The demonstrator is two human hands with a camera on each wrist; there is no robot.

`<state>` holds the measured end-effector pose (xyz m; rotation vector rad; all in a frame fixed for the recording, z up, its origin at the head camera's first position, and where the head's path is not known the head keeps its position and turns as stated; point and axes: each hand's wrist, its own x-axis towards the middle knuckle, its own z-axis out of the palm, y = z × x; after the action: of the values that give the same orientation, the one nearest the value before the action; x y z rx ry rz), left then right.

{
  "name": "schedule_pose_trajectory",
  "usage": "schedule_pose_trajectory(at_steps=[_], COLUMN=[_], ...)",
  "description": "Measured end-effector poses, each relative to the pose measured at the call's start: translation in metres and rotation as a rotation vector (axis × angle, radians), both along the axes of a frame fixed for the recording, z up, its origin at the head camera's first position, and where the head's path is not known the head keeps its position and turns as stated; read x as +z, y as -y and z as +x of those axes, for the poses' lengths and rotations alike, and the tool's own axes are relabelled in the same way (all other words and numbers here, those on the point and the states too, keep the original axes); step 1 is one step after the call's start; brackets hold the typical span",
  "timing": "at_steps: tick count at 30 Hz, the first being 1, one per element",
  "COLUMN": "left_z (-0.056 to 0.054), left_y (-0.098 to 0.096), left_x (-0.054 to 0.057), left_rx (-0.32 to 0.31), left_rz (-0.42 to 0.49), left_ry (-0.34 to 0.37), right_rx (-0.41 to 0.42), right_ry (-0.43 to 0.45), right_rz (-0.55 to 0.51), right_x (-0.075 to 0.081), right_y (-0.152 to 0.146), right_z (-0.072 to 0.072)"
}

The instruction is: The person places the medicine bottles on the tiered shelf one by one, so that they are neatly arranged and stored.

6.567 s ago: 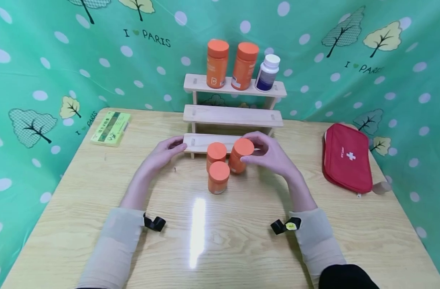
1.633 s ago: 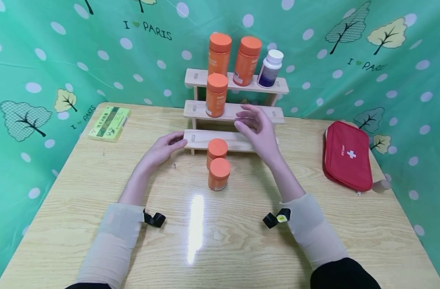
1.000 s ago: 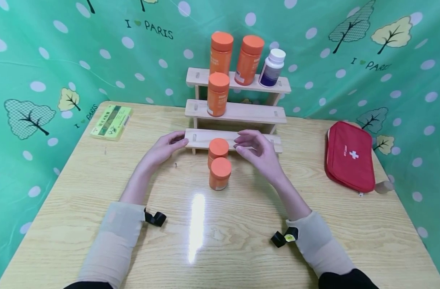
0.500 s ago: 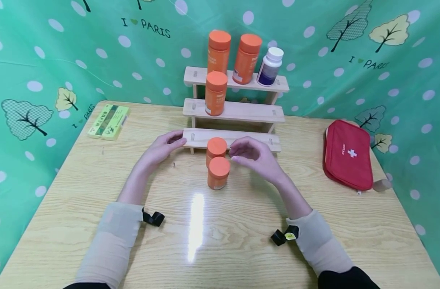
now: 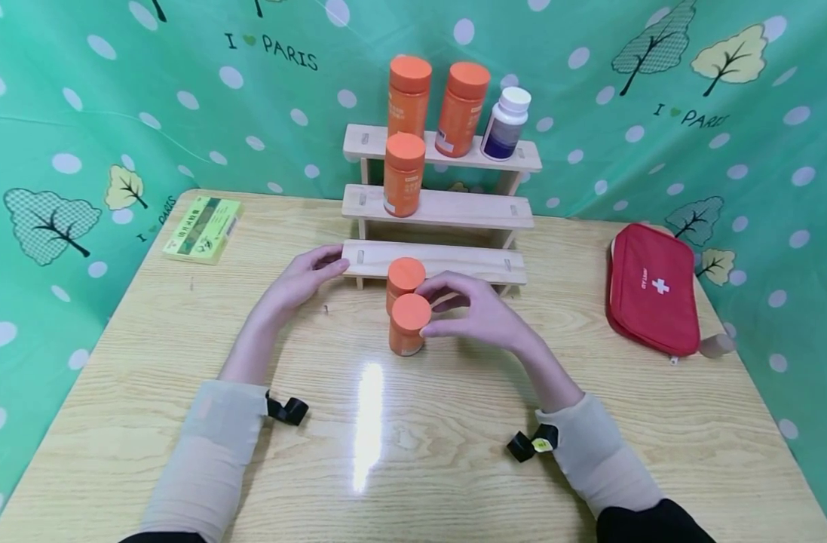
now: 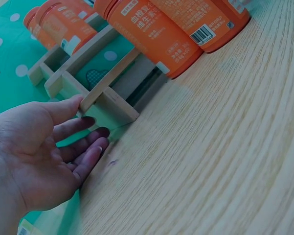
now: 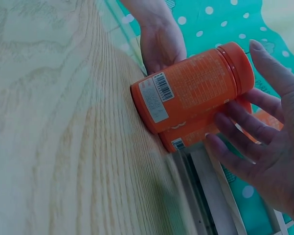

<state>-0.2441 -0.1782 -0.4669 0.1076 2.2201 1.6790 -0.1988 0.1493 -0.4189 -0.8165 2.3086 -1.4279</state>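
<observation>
My left hand point(image 5: 304, 280) holds the left end of the lowest step of a wooden three-step display rack point(image 5: 440, 210). In the left wrist view its thumb point(image 6: 66, 110) lies at the board's end, other fingers loosely bent below. Two orange bottles stand upright on the table before the rack, one behind the other. Around the right side of the front bottle point(image 5: 408, 324) my right hand point(image 5: 477, 311) is spread, thumb near its cap. The right wrist view shows fingers point(image 7: 247, 122) beside the cap, not closed on it. The rear bottle point(image 5: 401, 286) is partly hidden.
An orange bottle point(image 5: 402, 181) stands on the middle step. Two more orange bottles and a white-capped bottle point(image 5: 504, 128) occupy the top step. A red first-aid pouch point(image 5: 653, 290) lies at right beside a small grey cylinder point(image 5: 717, 345); a green-yellow box point(image 5: 203, 228) lies at left.
The third table bottle now stands on the middle step, released there by my right hand. That hand has since come down and left to the front bottle. My left hand stays at the rack.
</observation>
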Motion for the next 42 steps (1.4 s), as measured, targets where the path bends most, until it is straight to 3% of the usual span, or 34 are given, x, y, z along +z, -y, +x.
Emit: schedule_pose_trajectory(at_steps=[19, 42], left_z=[0.000, -0.001], left_y=[-0.001, 0.000], left_x=[0.000, -0.002], left_rx=[0.001, -0.006], left_rz=[0.003, 0.002], left_ry=[-0.003, -0.009], right_rx=[-0.081, -0.047], right_ry=[-0.087, -0.109], right_rz=[0.068, -0.005], right_x=[-0.001, 0.006], right_y=[0.009, 0.004], right_z=[0.007, 0.010])
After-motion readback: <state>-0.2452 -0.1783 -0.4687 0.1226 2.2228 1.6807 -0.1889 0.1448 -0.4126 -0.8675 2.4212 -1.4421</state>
